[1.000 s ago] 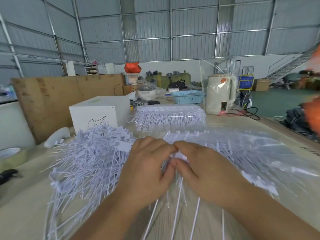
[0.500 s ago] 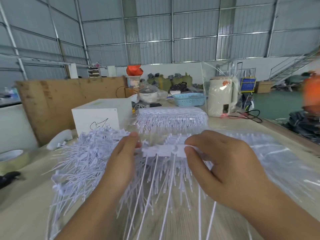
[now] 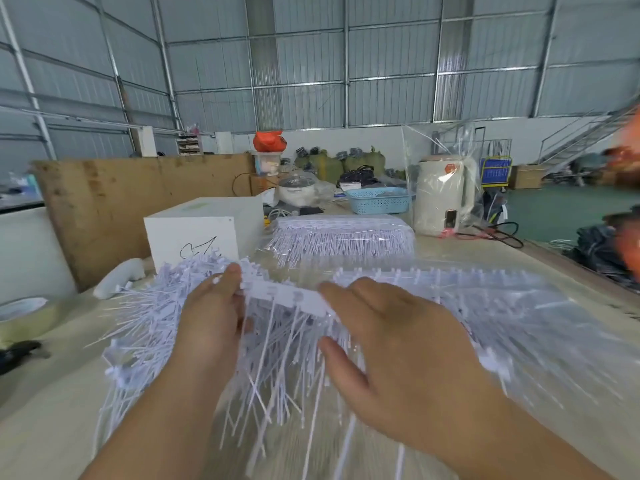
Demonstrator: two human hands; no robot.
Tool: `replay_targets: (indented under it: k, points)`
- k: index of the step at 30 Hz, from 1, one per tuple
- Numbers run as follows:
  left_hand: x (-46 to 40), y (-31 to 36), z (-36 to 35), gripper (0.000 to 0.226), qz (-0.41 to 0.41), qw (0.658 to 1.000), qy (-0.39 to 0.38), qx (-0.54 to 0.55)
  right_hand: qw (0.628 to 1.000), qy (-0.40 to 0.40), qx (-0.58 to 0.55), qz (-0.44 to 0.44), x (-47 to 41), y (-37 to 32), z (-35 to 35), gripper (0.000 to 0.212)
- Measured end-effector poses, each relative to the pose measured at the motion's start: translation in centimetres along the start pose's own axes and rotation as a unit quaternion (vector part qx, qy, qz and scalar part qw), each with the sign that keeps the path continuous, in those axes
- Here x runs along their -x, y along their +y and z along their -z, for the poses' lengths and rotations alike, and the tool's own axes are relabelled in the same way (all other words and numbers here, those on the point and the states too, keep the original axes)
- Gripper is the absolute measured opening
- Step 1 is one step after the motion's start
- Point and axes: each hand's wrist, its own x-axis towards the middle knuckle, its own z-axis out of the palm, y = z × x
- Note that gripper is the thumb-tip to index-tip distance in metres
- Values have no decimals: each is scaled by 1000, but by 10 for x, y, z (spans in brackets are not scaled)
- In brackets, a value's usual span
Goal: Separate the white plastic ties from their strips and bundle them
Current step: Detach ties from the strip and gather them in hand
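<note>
A white strip of ties (image 3: pixel 284 295) hangs lifted above the table, its long thin ties dangling toward me. My left hand (image 3: pixel 211 320) holds the strip's left end with its fingers. My right hand (image 3: pixel 388 337) holds the right end, thumb spread out below. Under my left hand lies a loose heap of white ties (image 3: pixel 145 306). More strips in clear plastic (image 3: pixel 502 306) spread out under and right of my right hand. Farther back sits a wrapped stack of tie strips (image 3: pixel 343 237).
A white box (image 3: pixel 201 233) stands behind the heap, with a brown board (image 3: pixel 121 202) at the left. A blue basket (image 3: pixel 377 200) and a cream kettle (image 3: pixel 443 199) stand at the back. A tape roll (image 3: pixel 24 313) lies at the left edge.
My hands, pressed together low on the pile a second ago, have spread apart and lifted a strip of ties off it. The view has tilted up slightly.
</note>
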Motion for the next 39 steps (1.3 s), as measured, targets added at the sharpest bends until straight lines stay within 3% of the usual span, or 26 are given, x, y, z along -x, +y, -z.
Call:
replay_targets:
  k: [3,7,11,17,21,24,28,31,33,39]
  points:
    - [-8,1,10,36,-6,998,59,13,991,-47,74,-101,-4,9,2,51]
    - [-6,0,8,33,-17,996,73,37,979,-83,112,-147,-1,15,0,35]
    - [-2,5,5,39,-39,995,67,60,982,-23,120,-147,0,10,-4,25]
    - [9,1,-9,39,-36,997,-73,-2,979,-31,113,-164,-1,11,-7,42]
    - [17,5,-9,42,23,977,-213,1,964,-56,114,-233,-2,26,1,50]
    - [25,8,-11,39,15,961,-276,-17,957,-106,107,-247,-3,30,3,60]
    - [34,3,-15,15,-31,933,-352,-70,959,-190,-82,-192,-2,26,-5,58]
    - [38,-1,-17,13,-47,920,-374,-105,937,-215,-232,-149,2,24,-16,35]
    - [39,-3,-19,17,-64,915,-377,-131,919,-213,-293,-159,5,28,-19,22]
    - [38,0,-15,29,-65,889,-418,-173,881,-246,-371,-158,7,35,-22,17]
